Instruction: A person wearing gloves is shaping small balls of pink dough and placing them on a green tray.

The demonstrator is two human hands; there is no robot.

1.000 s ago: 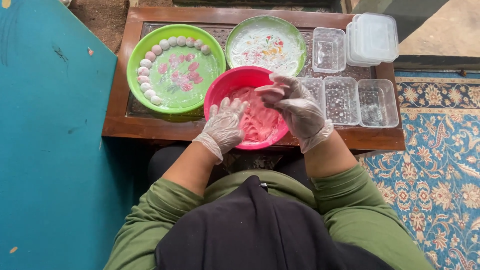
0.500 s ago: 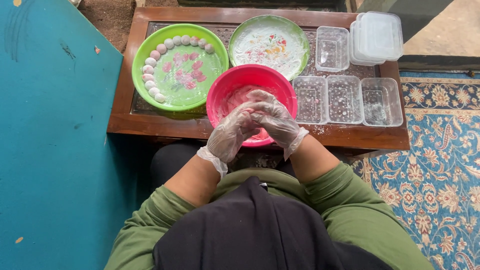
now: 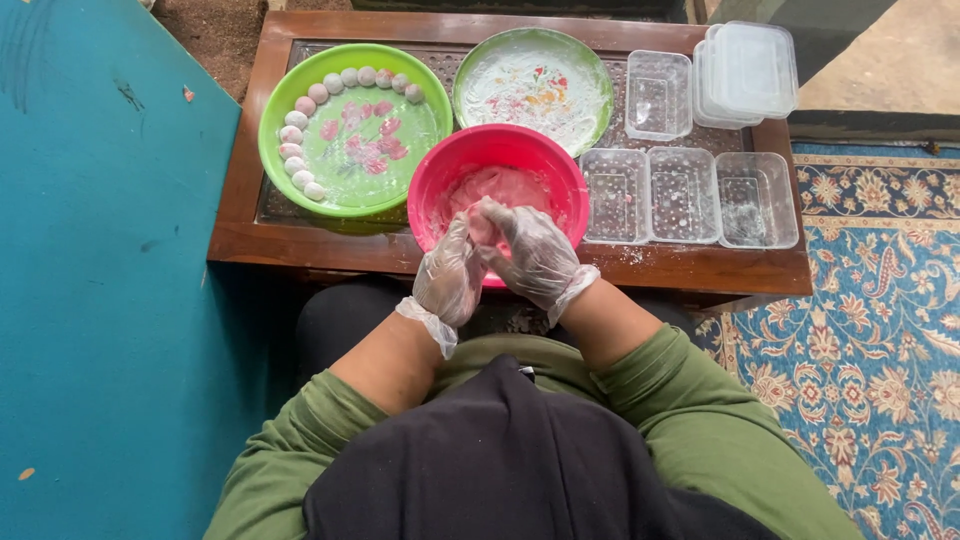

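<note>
My left hand (image 3: pixel 450 275) and my right hand (image 3: pixel 532 252) wear thin clear plastic gloves. They are pressed together over the near rim of a pink bowl (image 3: pixel 500 160), pinching a small pink lump of dough (image 3: pixel 483 229) between them. More pink dough (image 3: pixel 505 188) lies in the bowl. To its left stands a green tray (image 3: pixel 350 135) with a flower print. Several small white and pink dough balls (image 3: pixel 296 140) line its left and far rim.
A green plate smeared with white flour (image 3: pixel 532 82) sits behind the bowl on a low wooden table (image 3: pixel 700 268). Clear plastic boxes (image 3: pixel 685 195) stand at the right, with stacked lids (image 3: pixel 745 72) behind. A teal mat (image 3: pixel 100 300) lies left, a patterned rug (image 3: pixel 880 330) right.
My hands have come out of the pink bowl with a lump of dough and closed together over its near rim. The view has shifted a little.
</note>
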